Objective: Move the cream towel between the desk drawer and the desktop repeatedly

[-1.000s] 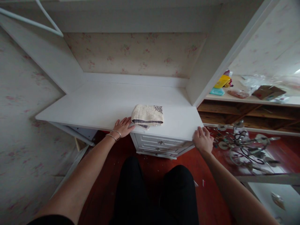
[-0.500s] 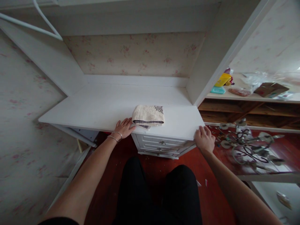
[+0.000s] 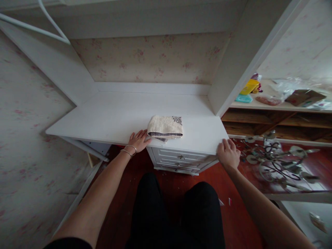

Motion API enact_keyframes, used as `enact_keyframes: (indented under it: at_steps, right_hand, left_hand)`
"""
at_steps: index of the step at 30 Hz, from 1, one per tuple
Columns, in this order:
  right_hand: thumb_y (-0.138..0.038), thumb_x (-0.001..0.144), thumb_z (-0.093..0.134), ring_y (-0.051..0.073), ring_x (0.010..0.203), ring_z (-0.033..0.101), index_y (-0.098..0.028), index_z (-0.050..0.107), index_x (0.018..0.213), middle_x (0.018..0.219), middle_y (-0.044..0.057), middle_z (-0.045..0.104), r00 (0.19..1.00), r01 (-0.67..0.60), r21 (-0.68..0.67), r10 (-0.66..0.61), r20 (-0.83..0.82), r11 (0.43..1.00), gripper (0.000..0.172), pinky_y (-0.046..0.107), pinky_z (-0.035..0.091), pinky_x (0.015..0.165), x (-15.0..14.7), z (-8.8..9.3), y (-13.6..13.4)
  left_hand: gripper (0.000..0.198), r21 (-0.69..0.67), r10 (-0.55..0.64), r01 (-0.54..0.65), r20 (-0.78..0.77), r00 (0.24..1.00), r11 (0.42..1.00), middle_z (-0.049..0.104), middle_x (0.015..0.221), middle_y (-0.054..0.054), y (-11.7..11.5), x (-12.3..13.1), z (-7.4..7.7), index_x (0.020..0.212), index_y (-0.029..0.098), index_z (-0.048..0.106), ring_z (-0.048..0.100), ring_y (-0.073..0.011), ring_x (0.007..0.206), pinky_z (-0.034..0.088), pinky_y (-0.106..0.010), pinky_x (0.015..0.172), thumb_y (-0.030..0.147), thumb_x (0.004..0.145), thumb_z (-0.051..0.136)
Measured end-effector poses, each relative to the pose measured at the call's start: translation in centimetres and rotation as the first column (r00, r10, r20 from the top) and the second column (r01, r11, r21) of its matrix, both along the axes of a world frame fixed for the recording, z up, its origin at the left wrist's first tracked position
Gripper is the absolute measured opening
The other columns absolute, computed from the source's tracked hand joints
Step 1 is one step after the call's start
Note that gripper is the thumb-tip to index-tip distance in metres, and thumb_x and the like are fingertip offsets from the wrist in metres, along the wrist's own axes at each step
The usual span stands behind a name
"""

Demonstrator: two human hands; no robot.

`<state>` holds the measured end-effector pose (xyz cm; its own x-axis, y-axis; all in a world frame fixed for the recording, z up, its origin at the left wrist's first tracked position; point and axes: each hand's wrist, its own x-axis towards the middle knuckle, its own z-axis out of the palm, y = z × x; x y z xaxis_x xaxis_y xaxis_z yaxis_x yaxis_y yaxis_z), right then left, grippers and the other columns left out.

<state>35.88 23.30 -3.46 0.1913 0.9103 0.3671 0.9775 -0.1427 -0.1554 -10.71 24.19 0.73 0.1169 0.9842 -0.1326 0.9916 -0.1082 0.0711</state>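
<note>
A folded cream towel point(image 3: 165, 126) with a dark pattern at one corner lies near the front edge of a white desk top point(image 3: 111, 117). My left hand point(image 3: 138, 140), with thin bangles at the wrist, lies flat on the desk edge with its fingers stretched out, touching the towel's left side. My right hand point(image 3: 228, 154) curls over the desk's front right corner, fingers wrapped on the edge.
A white drawer unit point(image 3: 178, 161) stands under the desk. To the right, a wooden shelf point(image 3: 275, 108) carries a yellow item, a teal box, bags and a cardboard box. A metal chandelier point(image 3: 275, 162) lies on the red floor. My knees are below the desk.
The view has shifted slightly; both hands and the towel keep their places on the desk.
</note>
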Motion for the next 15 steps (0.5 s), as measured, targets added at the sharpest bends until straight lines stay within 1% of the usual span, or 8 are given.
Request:
enact_keyframes:
  at_steps: [4,10,15]
  right_hand:
    - [-0.032,0.096,0.030,0.028,0.126,0.041,-0.021,0.052,0.135,0.137,0.015,0.049,0.998,0.032,0.018,-0.031,-0.047,0.999,0.046,0.046,0.034,0.097,0.03,-0.11,0.14]
    - [-0.033,0.098,0.025,0.025,0.131,0.038,-0.017,0.052,0.133,0.139,0.016,0.048,0.998,0.020,0.021,-0.019,-0.054,1.000,0.048,0.045,0.034,0.099,0.18,-0.26,0.40]
    - [-0.034,0.098,0.026,0.025,0.130,0.039,-0.018,0.053,0.134,0.139,0.015,0.048,0.996,0.036,0.020,-0.034,-0.082,0.999,0.047,0.044,0.036,0.099,0.16,-0.13,0.30]
  left_hand:
    - [0.067,-0.001,0.005,-0.005,-0.001,1.000,1.000,0.023,0.158,-0.003,-0.01,0.03,0.09,0.150,0.025,0.027,0.018,-0.0234,0.146,0.012,-0.055,0.115,0.061,0.094,0.018]
    - [0.066,0.000,0.009,-0.009,-0.006,1.000,1.000,0.022,0.159,-0.002,-0.02,0.11,0.11,0.149,0.025,0.030,0.017,-0.0231,0.146,0.013,-0.056,0.115,0.061,0.094,0.019]
    - [0.066,0.012,0.008,-0.008,-0.014,1.000,1.000,0.023,0.158,-0.002,0.10,0.00,-0.29,0.149,0.026,0.029,0.018,-0.0238,0.146,0.013,-0.056,0.115,0.061,0.094,0.019]
